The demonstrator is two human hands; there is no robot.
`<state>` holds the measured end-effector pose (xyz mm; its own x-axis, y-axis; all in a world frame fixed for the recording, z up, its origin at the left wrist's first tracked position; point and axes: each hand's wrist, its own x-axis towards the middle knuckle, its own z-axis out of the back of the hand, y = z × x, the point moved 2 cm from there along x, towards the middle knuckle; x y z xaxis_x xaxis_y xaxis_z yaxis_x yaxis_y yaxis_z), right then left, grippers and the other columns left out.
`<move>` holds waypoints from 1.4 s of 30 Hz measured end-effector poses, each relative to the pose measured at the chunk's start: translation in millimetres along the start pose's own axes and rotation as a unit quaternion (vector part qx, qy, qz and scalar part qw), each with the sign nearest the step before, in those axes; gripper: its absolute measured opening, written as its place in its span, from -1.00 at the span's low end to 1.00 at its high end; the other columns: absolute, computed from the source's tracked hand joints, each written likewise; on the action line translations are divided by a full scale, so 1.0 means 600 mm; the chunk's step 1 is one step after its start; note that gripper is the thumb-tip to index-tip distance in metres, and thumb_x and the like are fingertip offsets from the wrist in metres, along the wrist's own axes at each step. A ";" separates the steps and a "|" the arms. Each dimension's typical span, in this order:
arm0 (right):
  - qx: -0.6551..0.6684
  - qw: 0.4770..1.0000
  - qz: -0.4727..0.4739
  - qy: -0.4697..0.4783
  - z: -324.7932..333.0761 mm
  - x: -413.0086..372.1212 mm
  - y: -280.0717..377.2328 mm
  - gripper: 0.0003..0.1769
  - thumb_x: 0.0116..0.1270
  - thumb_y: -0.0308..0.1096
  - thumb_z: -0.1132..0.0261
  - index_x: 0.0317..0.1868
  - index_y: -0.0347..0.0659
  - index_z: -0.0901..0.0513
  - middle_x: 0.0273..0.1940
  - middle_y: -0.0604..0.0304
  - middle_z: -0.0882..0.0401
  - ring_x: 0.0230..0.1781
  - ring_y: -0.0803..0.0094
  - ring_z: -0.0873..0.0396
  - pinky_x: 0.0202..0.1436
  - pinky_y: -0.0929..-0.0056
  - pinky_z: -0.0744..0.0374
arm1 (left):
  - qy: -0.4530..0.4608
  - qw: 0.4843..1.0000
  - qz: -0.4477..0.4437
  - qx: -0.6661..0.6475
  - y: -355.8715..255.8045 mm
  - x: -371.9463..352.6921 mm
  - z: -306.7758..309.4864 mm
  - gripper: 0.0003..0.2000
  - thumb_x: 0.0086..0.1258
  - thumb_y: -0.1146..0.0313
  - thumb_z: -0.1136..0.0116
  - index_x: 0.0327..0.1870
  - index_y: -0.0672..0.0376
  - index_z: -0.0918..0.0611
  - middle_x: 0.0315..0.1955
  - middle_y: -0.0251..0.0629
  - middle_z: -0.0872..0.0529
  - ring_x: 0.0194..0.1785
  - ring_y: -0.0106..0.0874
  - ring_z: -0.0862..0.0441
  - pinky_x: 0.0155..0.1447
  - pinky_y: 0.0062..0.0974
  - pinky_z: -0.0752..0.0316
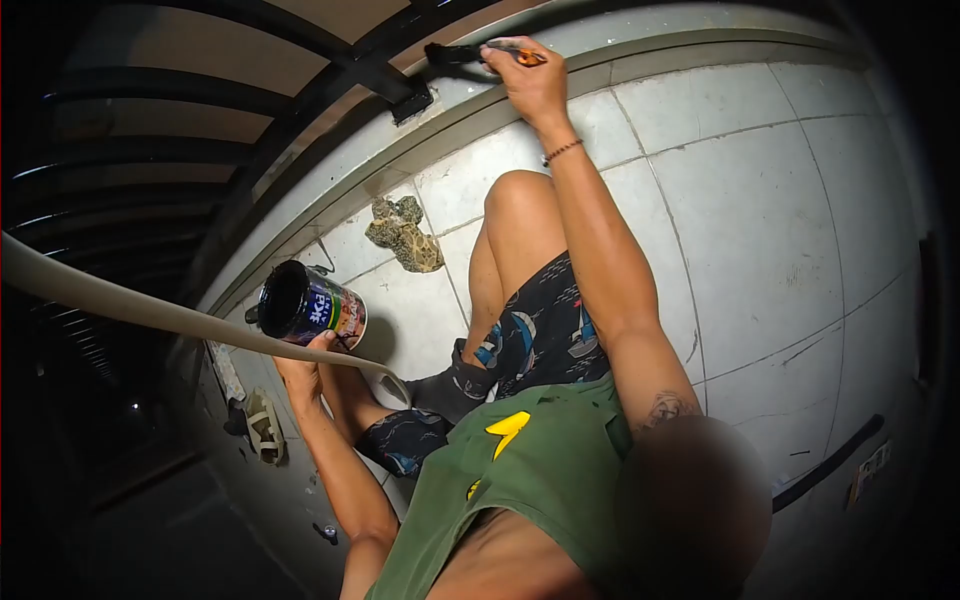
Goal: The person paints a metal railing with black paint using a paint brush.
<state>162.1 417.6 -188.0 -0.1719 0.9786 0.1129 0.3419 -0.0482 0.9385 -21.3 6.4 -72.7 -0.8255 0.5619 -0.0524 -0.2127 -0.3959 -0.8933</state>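
Observation:
A paintbrush (455, 54) with dark, paint-covered bristles and an orange-marked handle is pinched in my right hand (530, 82). Its bristles are at the pale ledge (365, 165), beside the black foot of the metal grille (365, 72). Lower left, my left hand (303, 366) grips a paint can (335, 312) near its base, thumb against the label. The can is tilted with its open mouth toward the grille, and its inside is coated dark. Part of the left hand is hidden behind a pale curved band (150, 308) crossing the view.
A crumpled patterned rag (405, 236) lies on the tiled floor (750, 250) between the ledge and my bent knee (525, 210). A pale sandal (265, 428) rests at the lower left. On the right, a dark bar-like object (828, 465) lies across the tiles.

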 end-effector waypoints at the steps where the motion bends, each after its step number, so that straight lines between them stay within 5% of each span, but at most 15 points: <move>1: 0.001 1.000 0.000 0.001 -0.013 0.004 -0.007 -0.79 0.20 -0.44 -0.43 -0.25 -0.45 -0.68 -0.37 0.14 -0.72 -0.36 0.56 -0.68 -0.24 0.65 -0.61 | -0.001 1.000 0.000 0.000 0.000 -0.001 0.000 -0.38 -0.10 0.66 -0.46 0.10 0.33 -0.51 -0.07 -0.22 -0.63 -0.09 -0.40 -0.60 0.05 -0.48 -0.52; 5: 0.049 0.998 -0.039 -0.018 -0.060 0.016 -0.024 -0.74 0.15 -0.34 -0.44 -0.33 -0.43 -0.67 -0.41 0.14 -0.73 -0.41 0.48 -0.70 -0.25 0.57 -0.61 | 0.014 1.000 0.000 0.009 0.000 0.003 0.002 -0.36 -0.10 0.63 -0.45 0.12 0.31 -0.45 -0.06 -0.22 -0.59 -0.06 -0.41 -0.56 0.07 -0.47 -0.49; 7: -0.200 0.979 0.022 -0.021 -0.072 0.018 -0.012 -0.64 0.08 -0.17 -0.43 -0.38 -0.37 -0.67 -0.44 0.06 -0.72 -0.46 0.32 -0.69 -0.25 0.42 -0.61 | 0.020 0.999 0.003 0.028 -0.001 0.002 0.009 -0.35 -0.08 0.60 -0.44 0.13 0.30 -0.41 -0.05 -0.22 -0.55 -0.04 -0.42 -0.53 0.10 -0.47 -0.46; 11: -0.249 0.965 0.074 0.028 -0.059 0.001 0.007 -0.55 -0.01 -0.01 -0.41 -0.39 -0.30 -0.68 -0.54 -0.03 -0.64 -0.43 0.20 -0.67 -0.24 0.31 -0.59 | 0.026 0.999 0.030 0.036 -0.010 -0.004 0.004 -0.32 -0.07 0.60 -0.44 0.16 0.31 -0.39 -0.02 -0.21 -0.56 -0.02 -0.41 -0.53 0.12 -0.46 -0.46; 16: -0.093 0.995 -0.017 -0.011 -0.031 0.033 0.023 -0.81 0.14 -0.42 -0.38 -0.46 -0.44 -0.67 -0.49 0.23 -0.68 -0.46 0.55 -0.69 -0.44 0.61 -0.62 | -0.008 1.000 0.010 -0.002 -0.003 -0.001 -0.005 -0.36 -0.12 0.68 -0.47 0.11 0.34 -0.50 -0.05 -0.21 -0.62 -0.07 -0.40 -0.59 0.05 -0.47 -0.54; 21: -0.047 0.998 0.007 -0.045 -0.058 0.043 -0.011 -0.78 0.12 -0.33 -0.39 -0.43 -0.38 -0.70 -0.52 0.16 -0.69 -0.46 0.51 -0.69 -0.39 0.53 -0.63 | -0.001 0.999 0.020 0.026 -0.012 -0.005 -0.003 -0.33 -0.07 0.61 -0.44 0.16 0.29 -0.38 -0.02 -0.20 -0.55 -0.02 -0.39 -0.54 0.13 -0.45 -0.47; 25: -0.254 0.965 0.068 -0.006 -0.062 0.014 -0.011 -0.68 0.03 -0.11 -0.38 -0.39 -0.22 -0.73 -0.54 0.08 -0.65 -0.50 0.49 -0.64 -0.28 0.36 -0.60 | -0.007 1.000 0.027 -0.004 -0.001 0.000 0.008 -0.37 -0.13 0.65 -0.50 0.07 0.34 -0.50 -0.11 -0.24 -0.61 -0.12 -0.42 -0.60 -0.05 -0.49 -0.58; 27: -0.214 0.975 0.015 0.055 -0.044 0.011 -0.008 -0.75 0.07 -0.21 -0.39 -0.43 -0.27 -0.72 -0.57 0.15 -0.64 -0.49 0.52 -0.62 -0.34 0.41 -0.63 | -0.015 0.999 0.011 0.035 -0.005 -0.001 0.007 -0.38 -0.14 0.66 -0.49 0.06 0.34 -0.50 -0.12 -0.24 -0.60 -0.16 -0.41 -0.59 -0.06 -0.49 -0.58; 28: -0.030 0.993 -0.113 0.029 -0.040 0.024 -0.020 -0.84 0.10 -0.38 -0.39 -0.44 -0.35 -0.70 -0.55 0.21 -0.63 -0.47 0.53 -0.60 -0.39 0.48 -0.67 | -0.016 0.999 0.009 0.034 -0.001 0.002 0.008 -0.38 -0.14 0.66 -0.49 0.06 0.34 -0.50 -0.12 -0.24 -0.60 -0.16 -0.41 -0.59 -0.06 -0.49 -0.58; 31: 0.117 0.988 -0.086 -0.050 -0.033 0.070 -0.023 -0.88 0.16 -0.52 -0.34 -0.37 -0.46 -0.67 -0.39 0.13 -0.65 -0.44 0.42 -0.63 -0.35 0.50 -0.74 | -0.007 1.000 -0.007 0.011 0.018 0.011 0.012 -0.39 -0.13 0.67 -0.47 0.06 0.34 -0.49 -0.13 -0.24 -0.60 -0.17 -0.42 -0.59 -0.08 -0.50 -0.56; 33: 0.082 0.990 -0.101 -0.051 -0.045 0.114 -0.053 -0.88 0.17 -0.56 -0.31 -0.30 -0.47 -0.66 -0.31 0.07 -0.65 -0.39 0.37 -0.65 -0.31 0.46 -0.75 | -0.024 1.000 0.001 0.008 0.019 0.009 0.013 -0.38 -0.14 0.67 -0.47 0.06 0.34 -0.50 -0.12 -0.24 -0.59 -0.15 -0.43 -0.57 -0.08 -0.51 -0.56; 36: -0.210 0.975 -0.071 0.031 -0.081 0.153 -0.053 -0.72 0.12 -0.61 -0.34 -0.11 -0.40 -0.65 -0.20 0.13 -0.66 -0.23 0.44 -0.63 -0.33 0.42 -0.70 | 0.004 1.000 0.001 0.018 0.002 0.008 0.019 -0.35 -0.16 0.67 -0.48 0.09 0.33 -0.49 -0.09 -0.25 -0.58 -0.12 -0.43 -0.56 -0.06 -0.50 -0.55; 37: -0.159 0.980 0.009 0.115 -0.098 0.164 -0.061 -0.69 0.16 -0.50 -0.38 -0.05 -0.32 -0.64 -0.19 0.15 -0.68 -0.19 0.49 -0.61 -0.29 0.43 -0.64 | 0.020 1.000 -0.014 0.011 0.001 0.012 0.024 -0.34 -0.16 0.67 -0.48 0.09 0.33 -0.49 -0.09 -0.26 -0.58 -0.12 -0.43 -0.57 -0.06 -0.50 -0.55; 39: -0.108 0.979 -0.020 0.170 -0.102 0.152 -0.068 -0.40 0.10 0.13 -0.43 -0.02 -0.18 -0.66 -0.05 0.18 -0.69 -0.13 0.39 -0.63 -0.08 0.39 -0.60 | 0.025 0.999 -0.004 0.042 0.023 0.016 0.057 -0.27 -0.17 0.64 -0.51 0.16 0.31 -0.44 -0.04 -0.25 -0.56 -0.04 -0.41 -0.55 0.01 -0.50 -0.54; 42: -0.119 0.977 -0.008 0.178 -0.126 0.175 -0.067 -0.40 0.11 0.12 -0.42 0.00 -0.18 -0.65 -0.03 0.17 -0.68 -0.10 0.37 -0.62 -0.06 0.38 -0.59 | 0.009 1.000 -0.005 0.024 0.022 0.009 0.077 -0.10 -0.18 0.47 -0.61 0.28 0.24 -0.32 0.11 -0.23 -0.47 0.15 -0.38 -0.46 0.20 -0.43 -0.46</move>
<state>60.3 507.0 -189.2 -0.5007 0.8499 0.1646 0.1188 -0.1209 0.9855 -52.8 -29.3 -63.9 -0.8138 0.5788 -0.0512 -0.2467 -0.4240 -0.8714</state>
